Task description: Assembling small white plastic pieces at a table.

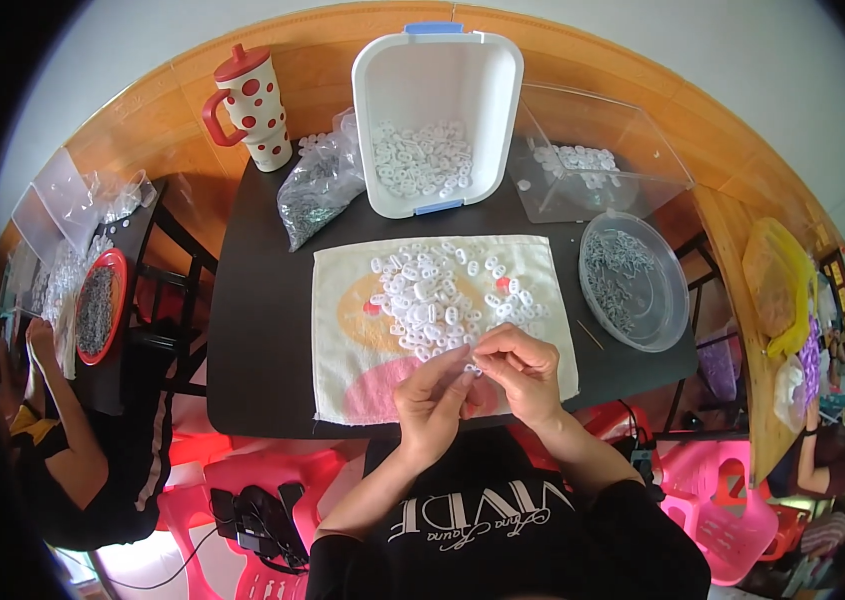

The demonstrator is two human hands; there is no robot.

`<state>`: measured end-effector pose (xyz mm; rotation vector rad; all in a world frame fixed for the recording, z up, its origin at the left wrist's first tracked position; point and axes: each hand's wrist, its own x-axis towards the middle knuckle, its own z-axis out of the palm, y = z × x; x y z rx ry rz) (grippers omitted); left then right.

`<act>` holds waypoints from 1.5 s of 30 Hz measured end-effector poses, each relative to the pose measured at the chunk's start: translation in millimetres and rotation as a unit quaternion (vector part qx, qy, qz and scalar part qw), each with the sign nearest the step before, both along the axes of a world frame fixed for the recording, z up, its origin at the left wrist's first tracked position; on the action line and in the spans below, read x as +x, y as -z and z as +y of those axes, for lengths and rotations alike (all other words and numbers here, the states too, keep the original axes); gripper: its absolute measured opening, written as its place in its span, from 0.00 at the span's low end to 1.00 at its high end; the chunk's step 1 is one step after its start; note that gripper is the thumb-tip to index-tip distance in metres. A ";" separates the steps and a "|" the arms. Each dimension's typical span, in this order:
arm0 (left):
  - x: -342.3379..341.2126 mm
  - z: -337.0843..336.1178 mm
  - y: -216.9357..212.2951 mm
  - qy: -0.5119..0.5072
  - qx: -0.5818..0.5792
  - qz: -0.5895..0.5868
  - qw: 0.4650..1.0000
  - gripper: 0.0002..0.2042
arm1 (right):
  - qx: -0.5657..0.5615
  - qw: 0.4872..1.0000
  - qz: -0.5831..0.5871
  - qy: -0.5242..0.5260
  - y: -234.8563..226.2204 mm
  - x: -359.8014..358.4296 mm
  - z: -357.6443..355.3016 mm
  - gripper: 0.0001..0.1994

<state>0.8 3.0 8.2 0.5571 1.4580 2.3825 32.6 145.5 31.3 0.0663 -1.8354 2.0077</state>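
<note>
Over towel [343,300], hands [483,385] pinch white piece [470,368].

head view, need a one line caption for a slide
Both hands, left and right, pinch a small white plastic piece over a towel heaped with similar pieces.

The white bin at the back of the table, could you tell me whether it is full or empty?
Partly filled: small white plastic pieces cover only the bottom of the white bin.

The single head view looks steeply down from above the person's chest onto a dark table [253,330], facing its far edge and the wooden wall beyond. It sits close; the near edge lies just below centre, fisheye-bent toward the rim.
</note>
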 end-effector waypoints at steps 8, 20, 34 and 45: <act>0.7 0.1 2.8 -0.026 0.012 0.006 1.000 0.17 | 0.052 0.998 0.018 0.017 1.1 0.3 -3.7 0.04; 2.5 0.8 6.4 -0.050 0.029 -0.002 0.998 0.19 | 0.142 0.988 0.037 0.049 1.8 -0.8 -7.3 0.03; 3.3 0.8 7.6 -0.064 0.002 0.034 0.997 0.17 | 0.175 0.983 0.042 0.033 -0.7 -0.4 -4.9 0.04; 3.5 3.5 3.7 -0.060 0.000 0.014 0.998 0.17 | 0.151 0.987 0.010 -0.046 -12.6 -4.1 15.4 0.07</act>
